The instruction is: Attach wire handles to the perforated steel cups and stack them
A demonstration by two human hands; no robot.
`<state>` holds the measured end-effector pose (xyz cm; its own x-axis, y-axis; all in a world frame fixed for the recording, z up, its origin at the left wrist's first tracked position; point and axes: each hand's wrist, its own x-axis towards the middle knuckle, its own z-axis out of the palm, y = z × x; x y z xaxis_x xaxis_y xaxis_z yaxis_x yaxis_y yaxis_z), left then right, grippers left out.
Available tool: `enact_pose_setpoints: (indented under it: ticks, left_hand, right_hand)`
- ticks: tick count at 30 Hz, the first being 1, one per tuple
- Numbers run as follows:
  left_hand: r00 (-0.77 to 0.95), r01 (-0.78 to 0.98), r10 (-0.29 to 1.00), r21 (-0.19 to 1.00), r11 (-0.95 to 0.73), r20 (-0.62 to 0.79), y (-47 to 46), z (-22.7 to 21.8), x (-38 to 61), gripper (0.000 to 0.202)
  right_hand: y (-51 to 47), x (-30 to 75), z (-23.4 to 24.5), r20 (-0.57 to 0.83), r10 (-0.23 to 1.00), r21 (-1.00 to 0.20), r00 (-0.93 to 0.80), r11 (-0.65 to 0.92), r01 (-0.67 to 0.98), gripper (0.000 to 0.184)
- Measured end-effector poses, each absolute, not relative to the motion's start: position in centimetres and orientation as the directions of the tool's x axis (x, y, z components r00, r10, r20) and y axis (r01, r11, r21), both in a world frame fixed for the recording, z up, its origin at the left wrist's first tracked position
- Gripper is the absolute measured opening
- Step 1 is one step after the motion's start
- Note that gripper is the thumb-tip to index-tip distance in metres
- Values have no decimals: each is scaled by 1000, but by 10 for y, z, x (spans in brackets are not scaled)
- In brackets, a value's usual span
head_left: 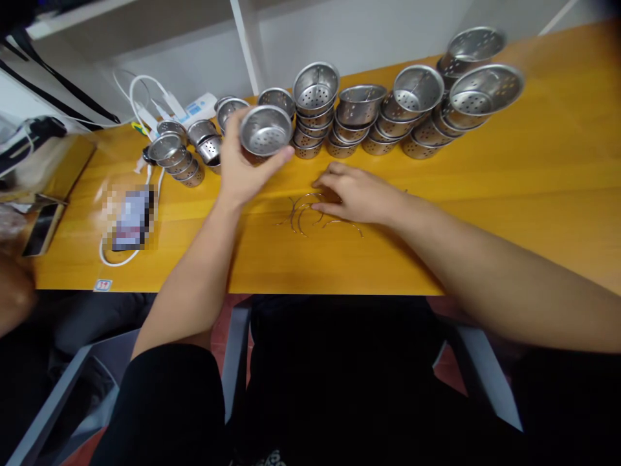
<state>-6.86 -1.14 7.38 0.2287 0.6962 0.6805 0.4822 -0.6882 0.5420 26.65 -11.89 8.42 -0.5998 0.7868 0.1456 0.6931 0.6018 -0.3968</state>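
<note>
My left hand (240, 169) grips a small perforated steel strainer basket (265, 130) and holds it tilted just above the yellow table (485, 213), its open side facing me. My right hand (356, 195) rests palm down on the table, fingertips on a loose bunch of thin curved wire handles (303, 213). Whether those fingers pinch one wire I cannot make out.
Stacks of the same steel baskets (369, 120) line the back of the table from middle to right (478, 90). Smaller stacks (177, 155) stand at the left beside white cables and a power strip (191, 107). A phone (130, 219) lies left. Another person's hand (14, 291) shows at the left edge.
</note>
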Motion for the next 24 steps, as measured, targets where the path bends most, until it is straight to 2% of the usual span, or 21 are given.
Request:
enact_pose_setpoints:
  ticks: [4,8,13,19,24]
  left_hand:
    - [401,360,714,618,-699,574,-23,40,-28,116]
    - [467,329,708,639,-695,530,-24,22,-17,109]
    - [466,332,711,641,-692,527,-22,20,-17,107]
    - [500,322,694,633,-704,517,-24,22,-16,108]
    - [491,339,711,641,-689,504,-24,21,-13,111]
  right_hand:
    - [-113,277,87,126,805,-409,-580,575,709,29]
    - [-106,289,89,129,817,-420,-562,558,715,15]
    - [-108,293,96,108,860,-399,-500,498,770,14]
    - [-118,278,108,-41,909,-362,-414,373,854,19]
    - [-117,275,100,-38,912,-296,-409,381,876,16]
